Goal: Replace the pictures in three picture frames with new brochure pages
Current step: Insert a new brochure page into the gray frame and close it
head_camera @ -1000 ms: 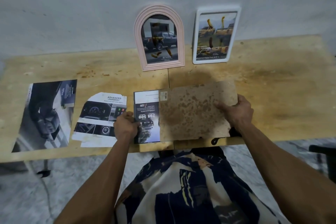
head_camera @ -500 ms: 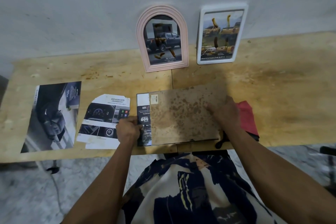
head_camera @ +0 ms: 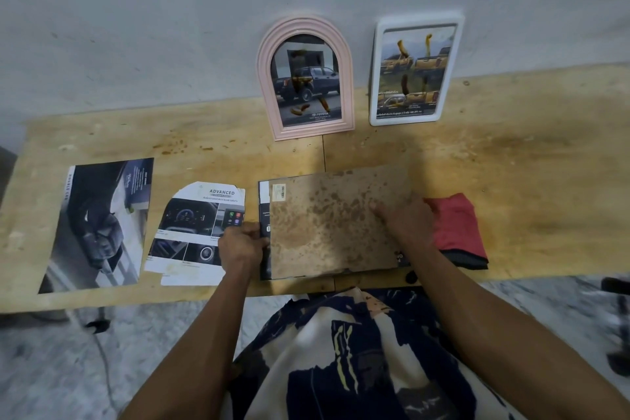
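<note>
A stained brown backing board (head_camera: 327,225) lies flat over a dark brochure page (head_camera: 264,215) at the table's near edge, leaving only a strip of the page showing on the left. My left hand (head_camera: 240,245) grips the left edge of the page. My right hand (head_camera: 405,223) presses on the board's right part. A pink arched frame (head_camera: 305,77) and a white rectangular frame (head_camera: 414,70) lean on the wall, each with a truck picture. An arch-cut brochure page (head_camera: 194,232) and a full dark page (head_camera: 99,225) lie to the left.
A folded red cloth (head_camera: 455,228) over a dark layer sits just right of the board. The wooden table (head_camera: 528,181) is stained, and its front edge runs close under the board. The grey wall (head_camera: 170,27) stands behind the frames.
The backing board has slid left over the brochure page, covering most of it. My right hand moved from the board's right edge onto its surface, uncovering the red cloth.
</note>
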